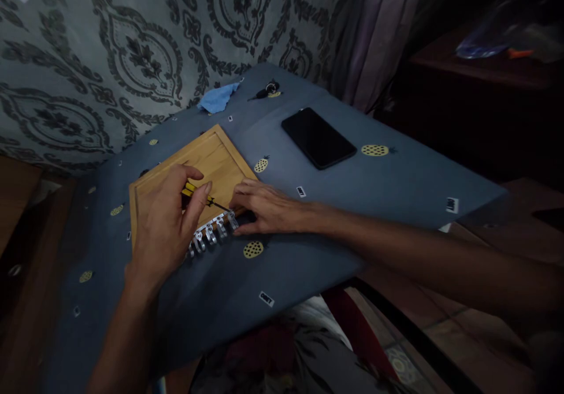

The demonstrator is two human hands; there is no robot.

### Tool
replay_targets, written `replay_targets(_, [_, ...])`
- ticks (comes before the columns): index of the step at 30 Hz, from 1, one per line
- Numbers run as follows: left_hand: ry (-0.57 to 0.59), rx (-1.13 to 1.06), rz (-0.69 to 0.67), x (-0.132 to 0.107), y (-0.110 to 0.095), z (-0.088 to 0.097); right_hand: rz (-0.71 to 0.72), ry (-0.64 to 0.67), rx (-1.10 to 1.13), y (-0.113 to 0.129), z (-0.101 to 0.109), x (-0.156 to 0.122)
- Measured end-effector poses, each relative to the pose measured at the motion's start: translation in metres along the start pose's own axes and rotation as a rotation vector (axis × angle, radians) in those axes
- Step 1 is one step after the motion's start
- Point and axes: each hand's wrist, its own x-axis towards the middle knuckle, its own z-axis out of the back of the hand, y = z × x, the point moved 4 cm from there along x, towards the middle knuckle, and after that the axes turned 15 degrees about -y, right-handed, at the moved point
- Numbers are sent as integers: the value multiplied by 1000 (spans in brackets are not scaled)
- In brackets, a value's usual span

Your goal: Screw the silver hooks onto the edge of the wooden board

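Observation:
A framed wooden board [207,168] lies on the table, with a silver metal hook rail [209,231] along its near edge. Several hooks on the rail point towards me. My left hand [165,221] holds a yellow-and-black screwdriver [189,189] between thumb and fingers. The screwdriver's shaft slants down to the right, its tip at the rail's right end. My right hand [259,206] is closed around that same end, fingertips by the board's edge and thumb against the last hook. Its fingers partly hide the board's corner there.
A black phone [318,138] lies right of the board on the blue-grey tablecloth [396,188]. Farther back are a blue cloth [219,97] and keys with a black fob [267,90]. Patterned wall covering [145,59] borders the table's far side.

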Motion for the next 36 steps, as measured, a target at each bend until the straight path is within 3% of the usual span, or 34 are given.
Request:
replay_targets(12, [52,-12,-74,-3,-3,10,-1,6,-9,-1,0,0])
replay_targets(21, [-70,5,-17,1,-11,32,5,21,20,0,0,0])
replay_targets(31, [-23,-38,-12,-6,-7,21,-2,8,-1,-1,0,0])
replay_targets(36, [7,40,-56,-8,-6,20,-4,21,-6,0,1,0])
